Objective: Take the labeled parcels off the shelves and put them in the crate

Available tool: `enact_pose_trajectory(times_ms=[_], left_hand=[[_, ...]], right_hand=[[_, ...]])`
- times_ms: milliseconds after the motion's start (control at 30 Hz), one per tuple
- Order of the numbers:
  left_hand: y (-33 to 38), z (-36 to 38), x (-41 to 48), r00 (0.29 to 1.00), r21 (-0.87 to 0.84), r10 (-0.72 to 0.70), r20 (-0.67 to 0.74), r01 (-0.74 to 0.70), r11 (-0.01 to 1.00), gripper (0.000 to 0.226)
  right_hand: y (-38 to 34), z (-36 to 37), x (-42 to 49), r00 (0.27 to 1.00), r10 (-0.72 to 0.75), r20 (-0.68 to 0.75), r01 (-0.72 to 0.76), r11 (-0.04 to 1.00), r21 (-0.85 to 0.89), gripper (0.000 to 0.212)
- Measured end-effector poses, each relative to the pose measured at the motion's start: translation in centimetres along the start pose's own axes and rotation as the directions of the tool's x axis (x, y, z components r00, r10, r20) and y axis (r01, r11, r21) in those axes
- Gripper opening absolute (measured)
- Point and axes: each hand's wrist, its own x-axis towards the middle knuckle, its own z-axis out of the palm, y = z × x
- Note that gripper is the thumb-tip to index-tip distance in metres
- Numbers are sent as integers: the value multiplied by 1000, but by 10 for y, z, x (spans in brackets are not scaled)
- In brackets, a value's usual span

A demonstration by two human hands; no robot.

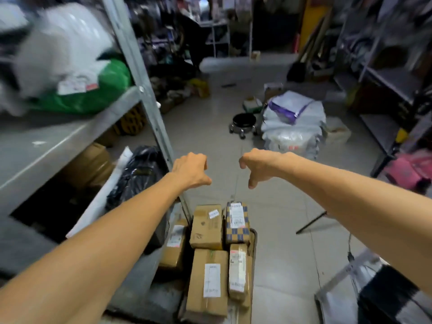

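Observation:
Both my arms reach forward over the crate (pixel 253 239) on the floor at the bottom centre. My left hand (pixel 190 169) and my right hand (pixel 257 166) hang side by side above it, fingers loosely curled downward, thumbs pointing down, holding nothing. In the crate lie several labelled parcels: a large cardboard box (pixel 208 279), a smaller cardboard box (pixel 207 226), a blue-and-tan checked parcel (pixel 237 223) and a narrow taped parcel (pixel 238 272). On the grey metal shelf (pixel 46 146) to my left rest a green bag with a white label (pixel 98 92) and blurred white bags (pixel 58 43).
A black plastic bag (pixel 138 174) and a labelled carton (pixel 175 246) sit low by the shelf post (pixel 149 101). Ahead on the tiled floor stand a pile of white mailer bags (pixel 292 122) and a black wheeled stool (pixel 244 122). More shelving (pixel 385 78) lines the right; pink bags (pixel 406 169) lie beneath.

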Motion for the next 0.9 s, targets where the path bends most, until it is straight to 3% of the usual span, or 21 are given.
enact_pose_trajectory(times_ms=[200,367,467,633,800,900], left_hand=[[-3,-13,-128,957,-107,-289,-10,286,952,38],[-14,6,-263,839,-176,-544,-17,533,828,35],[-24,23,-357,701,-212,-713,-18,694,688,41],[-16,44,-519,386,-306,-922,14,880,363,50],[31,45,-667,67,-339,-998,0,939,63,46],[72,43,-739,-98,-336,-995,16,937,-97,43]], right_hand=[[-53,-3,-55,959,-283,-31,279,955,-100,65],[-132,11,-101,829,-559,-3,546,810,-214,58],[-197,25,-134,720,-694,25,670,685,-287,54],[-318,64,-220,466,-878,113,859,419,-294,64],[-408,110,-341,156,-956,250,967,95,-237,65],[-438,135,-423,-53,-950,307,947,-145,-285,53]])
